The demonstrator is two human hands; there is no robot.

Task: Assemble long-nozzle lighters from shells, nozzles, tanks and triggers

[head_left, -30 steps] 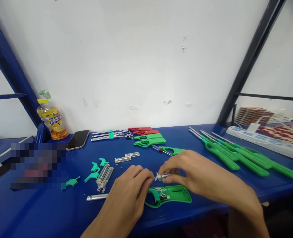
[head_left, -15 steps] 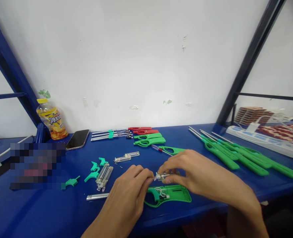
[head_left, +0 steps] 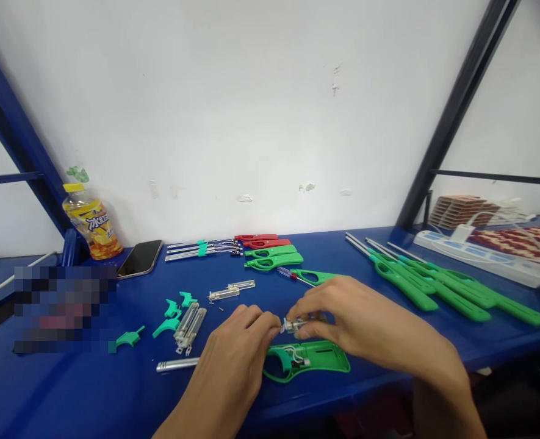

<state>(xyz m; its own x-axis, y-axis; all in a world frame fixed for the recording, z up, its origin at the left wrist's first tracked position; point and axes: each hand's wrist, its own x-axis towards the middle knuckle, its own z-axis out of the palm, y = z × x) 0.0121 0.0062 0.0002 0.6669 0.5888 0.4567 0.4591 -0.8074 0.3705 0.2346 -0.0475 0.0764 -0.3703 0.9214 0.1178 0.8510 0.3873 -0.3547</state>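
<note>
Canister (head_left: 292,325) lies pinched in the right hand (head_left: 334,305).

Both hands (head_left: 240,338) are bare, with slender fingers (head_left: 270,321), and the forearms (head_left: 407,338) are bare where visible.

Readable text: on the bottle (head_left: 93,222) at your left, you can make out the large Chinese characters 冰红 | Look: dark, pale-edged lettering across the yellow label | Limits: the label curves away from you past the second character; its smaller print is too blurred to read
</note>
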